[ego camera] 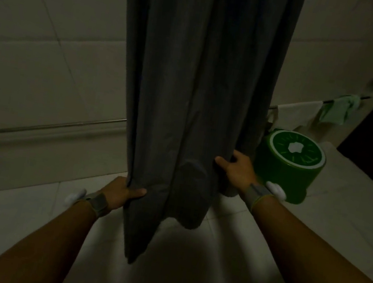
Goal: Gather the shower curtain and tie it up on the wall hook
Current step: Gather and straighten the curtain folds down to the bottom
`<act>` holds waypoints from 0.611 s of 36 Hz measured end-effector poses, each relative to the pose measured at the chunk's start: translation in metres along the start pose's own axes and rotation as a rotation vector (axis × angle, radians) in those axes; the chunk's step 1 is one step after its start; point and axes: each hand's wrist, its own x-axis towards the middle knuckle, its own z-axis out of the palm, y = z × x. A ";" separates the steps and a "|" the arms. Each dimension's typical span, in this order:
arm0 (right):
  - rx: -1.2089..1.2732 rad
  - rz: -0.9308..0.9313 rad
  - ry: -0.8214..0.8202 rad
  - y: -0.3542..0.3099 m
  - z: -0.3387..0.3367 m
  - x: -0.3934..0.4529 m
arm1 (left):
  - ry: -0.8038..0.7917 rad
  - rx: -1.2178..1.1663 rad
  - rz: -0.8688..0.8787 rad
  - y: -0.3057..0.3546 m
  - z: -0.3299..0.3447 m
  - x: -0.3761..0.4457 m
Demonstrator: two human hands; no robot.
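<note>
The grey shower curtain (196, 89) hangs bunched down the middle of the frame, its lower edge pinched by the left hand (121, 193) at lower centre-left and clutched by the right hand (237, 170), beside a green stool (285, 171).

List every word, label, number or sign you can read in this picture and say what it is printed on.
No text can be read.
Green stool: its round top carries a white flower-like emblem and radiating marks, not letters.
Grey curtain, held in the grip of the left hand and the right hand: plain, unprinted.
Wristbands, tiles, hanging cloths: no lettering shows in the dim light.
</note>
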 end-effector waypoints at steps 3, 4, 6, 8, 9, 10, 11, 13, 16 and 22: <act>-0.083 0.009 0.011 0.013 0.004 -0.003 | -0.068 0.123 -0.017 -0.009 0.011 -0.002; -0.105 0.010 0.004 0.015 0.006 -0.003 | -0.120 0.153 -0.022 -0.008 0.017 -0.004; -0.084 0.007 -0.035 0.012 0.007 -0.006 | -0.255 0.194 -0.030 0.003 0.032 -0.010; 0.010 0.026 -0.116 0.004 0.008 -0.008 | -0.312 0.197 -0.038 0.009 0.039 -0.011; 0.035 0.025 -0.139 0.000 0.008 -0.008 | -0.333 0.195 -0.042 0.013 0.042 -0.014; 0.043 0.006 -0.153 -0.006 0.006 -0.010 | -0.357 0.190 -0.030 0.017 0.043 -0.015; 0.037 -0.023 -0.169 -0.014 0.002 -0.010 | -0.370 0.184 -0.007 0.024 0.044 -0.015; 0.028 -0.042 -0.206 -0.024 0.001 -0.009 | -0.373 0.120 0.021 0.038 0.048 -0.019; -0.059 -0.091 -0.260 -0.058 -0.004 -0.021 | -0.322 -0.045 0.118 0.079 0.050 -0.022; -0.081 -0.144 -0.407 -0.095 -0.021 -0.043 | -0.303 -0.170 0.296 0.147 0.053 -0.029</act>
